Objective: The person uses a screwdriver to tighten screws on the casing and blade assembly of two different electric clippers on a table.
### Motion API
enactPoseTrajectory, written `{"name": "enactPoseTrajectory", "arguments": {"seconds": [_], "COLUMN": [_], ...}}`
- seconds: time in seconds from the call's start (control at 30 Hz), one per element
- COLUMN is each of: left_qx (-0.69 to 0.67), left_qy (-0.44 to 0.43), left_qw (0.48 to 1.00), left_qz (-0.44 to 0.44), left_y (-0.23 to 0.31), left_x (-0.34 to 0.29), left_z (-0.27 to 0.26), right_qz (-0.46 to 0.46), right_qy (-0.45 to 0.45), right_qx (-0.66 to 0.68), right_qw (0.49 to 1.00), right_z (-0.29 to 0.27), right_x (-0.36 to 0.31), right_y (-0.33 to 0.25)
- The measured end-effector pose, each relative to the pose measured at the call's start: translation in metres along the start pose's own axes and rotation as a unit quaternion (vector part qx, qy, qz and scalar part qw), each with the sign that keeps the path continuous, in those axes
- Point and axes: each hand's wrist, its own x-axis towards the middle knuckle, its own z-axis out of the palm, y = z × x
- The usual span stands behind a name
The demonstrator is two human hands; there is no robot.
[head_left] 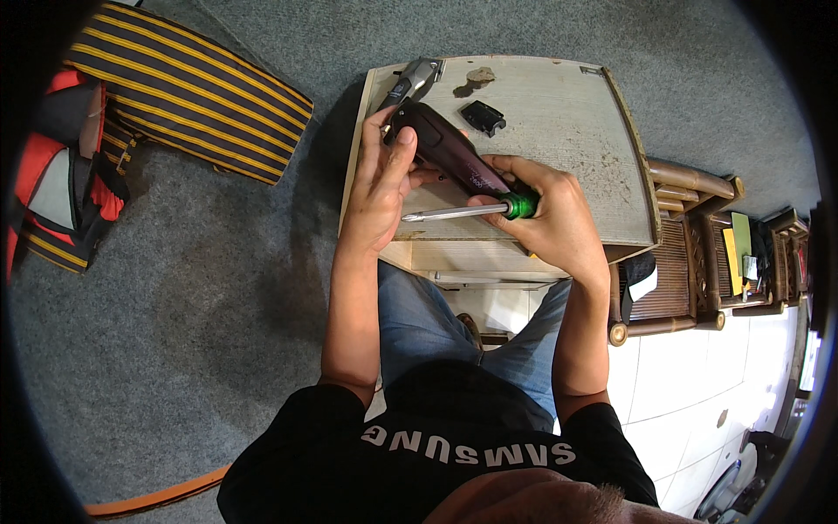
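Both my hands hold a dark maroon hair clipper [449,150] slantwise over a small wooden table [576,113]. My left hand [381,196] is closed around its upper left end, with the thumb along the side. At the lower right end, my right hand [554,214] steadies the body and also grips a screwdriver [458,211] with a green handle. The screwdriver's metal shaft points left, below the clipper, its tip near my left wrist. Behind the held clipper lies a silver-grey clipper [419,79]. A small black plastic piece [483,118] rests on the tabletop.
Brown crumbs [602,162] and a pale clump [479,77] lie on the tabletop. An open shelf [480,258] is under its near edge. Bamboo seats [668,288] stand at the right. A striped cushion [201,92] and a red-black bag [57,183] lie on the left.
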Motion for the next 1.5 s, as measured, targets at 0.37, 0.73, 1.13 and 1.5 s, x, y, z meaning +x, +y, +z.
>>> {"name": "enactPoseTrajectory", "arguments": {"seconds": [0.37, 0.73, 1.13, 1.5], "left_qx": [-0.046, 0.067, 0.104, 0.031], "left_qy": [-0.002, 0.022, 0.002, 0.022], "left_qw": [0.999, 0.998, 0.993, 0.999], "left_qz": [0.005, 0.006, 0.048, 0.006], "left_y": [0.0, -0.007, -0.009, -0.009], "left_x": [0.001, 0.0, 0.0, 0.0], "left_z": [0.0, -0.004, 0.004, -0.005], "right_qz": [0.0, 0.03, 0.074, 0.085], "right_qy": [0.028, 0.106, 0.134, 0.134], "right_qx": [-0.001, -0.08, -0.115, -0.12], "right_qw": [1.0, 0.991, 0.982, 0.98], "right_z": [0.002, 0.005, 0.008, 0.01], "right_x": [-0.001, 0.001, 0.002, 0.004], "right_y": [0.0, -0.002, 0.003, 0.002]}}
